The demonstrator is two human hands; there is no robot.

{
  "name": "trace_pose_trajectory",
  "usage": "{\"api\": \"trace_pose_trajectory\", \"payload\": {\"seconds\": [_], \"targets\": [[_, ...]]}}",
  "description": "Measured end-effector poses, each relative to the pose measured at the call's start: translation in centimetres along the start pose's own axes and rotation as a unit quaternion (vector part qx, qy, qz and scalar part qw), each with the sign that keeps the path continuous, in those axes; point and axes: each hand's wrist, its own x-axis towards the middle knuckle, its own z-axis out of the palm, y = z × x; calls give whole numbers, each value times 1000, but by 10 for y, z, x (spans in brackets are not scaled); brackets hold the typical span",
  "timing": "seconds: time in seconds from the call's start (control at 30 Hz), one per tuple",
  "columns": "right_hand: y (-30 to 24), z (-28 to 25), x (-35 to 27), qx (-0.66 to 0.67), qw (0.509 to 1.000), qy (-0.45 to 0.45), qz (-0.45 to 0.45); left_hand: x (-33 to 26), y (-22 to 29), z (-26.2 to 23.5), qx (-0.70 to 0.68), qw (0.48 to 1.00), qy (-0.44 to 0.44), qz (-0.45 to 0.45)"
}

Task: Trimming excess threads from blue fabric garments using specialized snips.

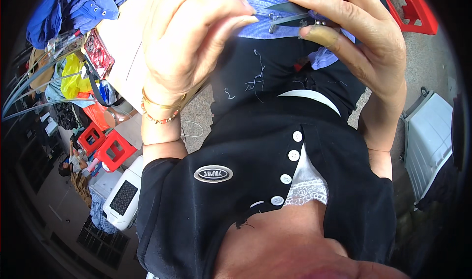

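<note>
While both hands work at top centre of the frame | left hand (194, 38) pinches blue fabric (268, 4) taut, so it lies flat to the blades | right hand (359, 33) grips small snips (290, 14), bandaged thumb bracing | black garment below.

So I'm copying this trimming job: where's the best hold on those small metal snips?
Probably by the rear spring end of the thread snips, from the right, as the right hand does: the blades point left toward the blue fabric pinched by the left hand.
</note>
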Motion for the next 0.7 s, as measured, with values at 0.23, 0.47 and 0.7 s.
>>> {"api": "trace_pose_trajectory", "payload": {"seconds": [0.23,0.47,0.7], "targets": [[6,9,1,-42,998,14,-33,1,6,-3,-3,1000,2,-5],[-7,1,6,-106,994,-10,-38,1,6,2,-55,998,34,-16],[24,21,-11,-9,990,137,31,-6,13,-2,-80,996,25,-28]]}}
